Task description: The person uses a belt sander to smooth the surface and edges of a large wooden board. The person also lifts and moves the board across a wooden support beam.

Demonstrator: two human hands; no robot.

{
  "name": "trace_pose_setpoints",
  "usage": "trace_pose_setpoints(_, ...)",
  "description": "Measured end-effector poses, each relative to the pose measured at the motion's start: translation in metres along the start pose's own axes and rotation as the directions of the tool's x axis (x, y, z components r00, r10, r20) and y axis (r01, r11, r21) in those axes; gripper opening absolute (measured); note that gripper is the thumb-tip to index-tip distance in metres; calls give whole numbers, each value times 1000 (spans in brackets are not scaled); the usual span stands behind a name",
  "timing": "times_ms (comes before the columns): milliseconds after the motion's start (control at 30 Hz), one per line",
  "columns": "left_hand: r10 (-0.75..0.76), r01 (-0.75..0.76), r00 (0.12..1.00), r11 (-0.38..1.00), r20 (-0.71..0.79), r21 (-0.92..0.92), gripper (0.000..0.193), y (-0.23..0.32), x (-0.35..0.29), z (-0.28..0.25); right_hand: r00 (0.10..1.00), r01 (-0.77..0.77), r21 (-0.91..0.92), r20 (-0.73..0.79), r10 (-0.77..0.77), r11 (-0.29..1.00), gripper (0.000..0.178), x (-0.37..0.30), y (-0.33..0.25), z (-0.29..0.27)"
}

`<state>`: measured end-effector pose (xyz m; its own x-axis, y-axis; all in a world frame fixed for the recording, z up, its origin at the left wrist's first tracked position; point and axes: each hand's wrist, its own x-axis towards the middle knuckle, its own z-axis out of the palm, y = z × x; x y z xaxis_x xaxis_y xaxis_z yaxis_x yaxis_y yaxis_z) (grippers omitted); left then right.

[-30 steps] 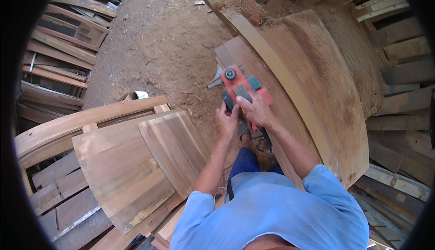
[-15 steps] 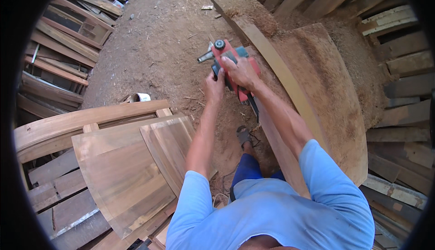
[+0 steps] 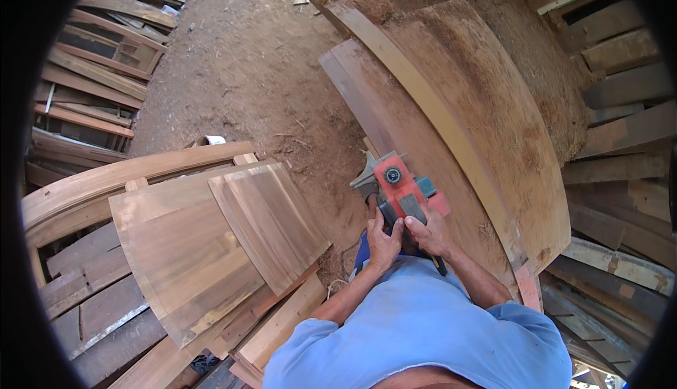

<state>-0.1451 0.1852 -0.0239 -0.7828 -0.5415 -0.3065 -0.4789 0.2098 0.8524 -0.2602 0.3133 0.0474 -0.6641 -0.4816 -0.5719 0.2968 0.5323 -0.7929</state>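
Observation:
A red and black electric hand planer [image 3: 405, 188] is held close to my body with both hands. My left hand [image 3: 384, 242] is closed on its black side part, and my right hand [image 3: 429, 234] wraps its rear handle, the thumb lying along the dark top. A dark cord or hose end hangs below the handle. Beneath and beside the planer runs a long wooden board [image 3: 360, 93] on the work surface. Whether the planer's sole touches the board is hidden. Just right of it, a plank with a yellowish face [image 3: 430, 103] runs lengthwise.
A broad sawdust-covered wooden slab [image 3: 493, 128] lies to the right. Flat wooden panels [image 3: 190, 248] rest on stacked boards at my left. A white container [image 3: 211, 140] stands behind them. More timber [image 3: 627, 100] lines both sides, and shavings cover the dirt floor [image 3: 247, 71].
Both hands have drawn the planer back from farther along the board to near my waist. My arms have gone from stretched out to bent. The view has shifted slightly.

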Motion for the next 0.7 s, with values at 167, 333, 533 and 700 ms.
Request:
trace_pose_setpoints(167,-4,2,997,999,-74,-39,67,9,41,-6,992,127,-9,-21,-128,992,66,36,-21,3)
trace_pose_setpoints(333,-48,47,986,999,-162,-12,61,25,140,-32,979,202,16,-13,-202,979,64,124,-82,8)
trace_pose_setpoints(533,92,-125,965,985,-246,-119,49,33,282,-77,938,341,-17,-65,-341,940,65,241,-168,25)
trace_pose_setpoints(700,167,-214,944,966,-284,-142,39,51,385,-117,855,513,-47,-70,-515,857,62,337,-223,33)
